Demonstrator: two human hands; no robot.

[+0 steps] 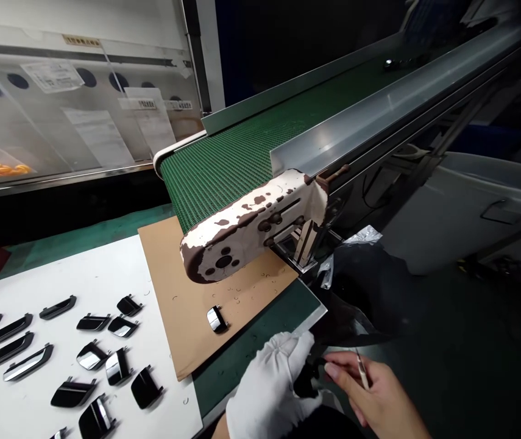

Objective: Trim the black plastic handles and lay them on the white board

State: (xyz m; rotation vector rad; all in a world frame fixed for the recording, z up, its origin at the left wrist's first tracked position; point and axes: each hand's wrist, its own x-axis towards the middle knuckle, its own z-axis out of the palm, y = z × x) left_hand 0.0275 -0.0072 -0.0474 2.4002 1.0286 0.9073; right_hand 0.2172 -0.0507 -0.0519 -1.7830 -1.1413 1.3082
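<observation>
My left hand [273,390], in a white glove, is closed around a small dark part [306,379] just off the table's front right corner. My right hand [374,395] is bare and pinches a thin metal tool [362,369], its tip pointing up, close beside the dark part. One glossy black part [216,319] lies alone on a brown cardboard sheet [182,292] ahead of my hands.
Several shiny black trim parts [91,355] lie in rows on a white sheet [81,274] at the left. A green conveyor belt [242,158] with a stained white end cover [246,225] runs up to the right. A grey bin [470,207] and black plastic bag [365,292] stand at the right.
</observation>
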